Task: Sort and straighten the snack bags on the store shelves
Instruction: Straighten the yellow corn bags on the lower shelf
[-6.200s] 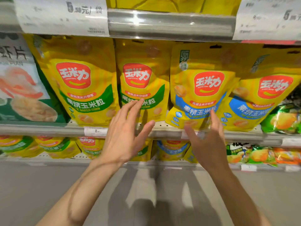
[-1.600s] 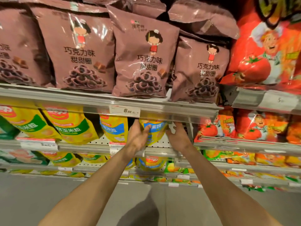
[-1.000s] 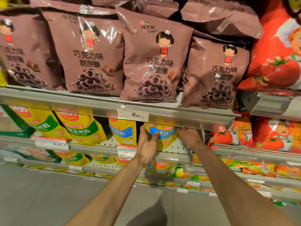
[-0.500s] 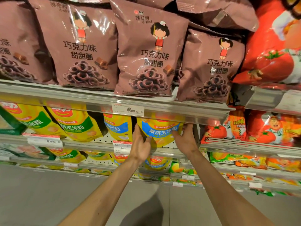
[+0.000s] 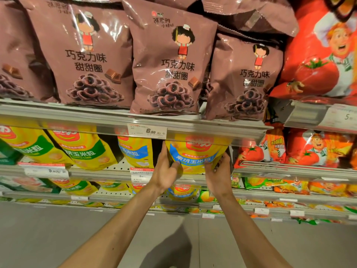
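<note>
A yellow baked-corn bag with a blue band [image 5: 195, 157] stands at the right end of the middle shelf [image 5: 108, 174], its top tucked under the shelf above. My left hand [image 5: 166, 171] grips its left edge, thumb on the front. My right hand [image 5: 218, 175] grips its right lower edge with curled fingers. To its left stand another blue-band bag [image 5: 135, 151] and two green-band corn bags [image 5: 83, 149].
Brown chocolate-ring bags [image 5: 170, 62] line the upper shelf [image 5: 212, 130], which carries a price tag [image 5: 147, 130]. Red tomato snack bags [image 5: 318, 55] fill the right bay. Lower shelves hold more yellow and orange bags. Grey floor lies below.
Both hands have stayed on the blue-band corn bag. It has been pulled forward and set more upright, so more of its front shows. The view has shifted slightly.
</note>
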`<action>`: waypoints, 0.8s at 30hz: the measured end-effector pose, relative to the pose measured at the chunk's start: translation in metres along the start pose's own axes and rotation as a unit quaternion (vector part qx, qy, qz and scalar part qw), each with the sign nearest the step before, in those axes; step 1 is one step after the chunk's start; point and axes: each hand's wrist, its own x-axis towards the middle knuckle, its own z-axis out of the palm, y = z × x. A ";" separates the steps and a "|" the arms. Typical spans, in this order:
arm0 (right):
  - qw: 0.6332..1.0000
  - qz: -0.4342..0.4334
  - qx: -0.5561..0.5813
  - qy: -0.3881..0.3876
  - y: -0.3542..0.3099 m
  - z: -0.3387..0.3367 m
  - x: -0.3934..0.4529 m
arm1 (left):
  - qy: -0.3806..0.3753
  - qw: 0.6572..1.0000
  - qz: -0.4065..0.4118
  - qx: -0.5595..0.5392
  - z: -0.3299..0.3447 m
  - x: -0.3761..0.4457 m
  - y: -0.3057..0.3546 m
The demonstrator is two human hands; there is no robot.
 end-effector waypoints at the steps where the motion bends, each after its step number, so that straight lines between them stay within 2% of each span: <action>1: 1.000 -0.002 0.003 0.002 -0.001 -0.001 -0.002 | 0.008 1.000 0.010 0.020 0.000 -0.002 -0.003; 6: 0.999 0.003 -0.020 0.039 -0.002 0.004 -0.010 | 0.005 0.999 -0.013 0.045 0.001 -0.005 -0.002; 16: 0.998 0.025 -0.015 0.055 -0.009 0.000 -0.027 | -0.021 0.996 -0.040 0.081 -0.013 -0.027 -0.007; 20: 0.992 0.013 -0.018 0.121 -0.010 0.014 -0.049 | -0.011 0.983 0.010 0.182 -0.044 -0.060 -0.006; 24: 0.993 0.006 -0.005 0.115 -0.028 0.049 -0.077 | -0.010 0.945 0.067 0.320 -0.097 -0.078 -0.007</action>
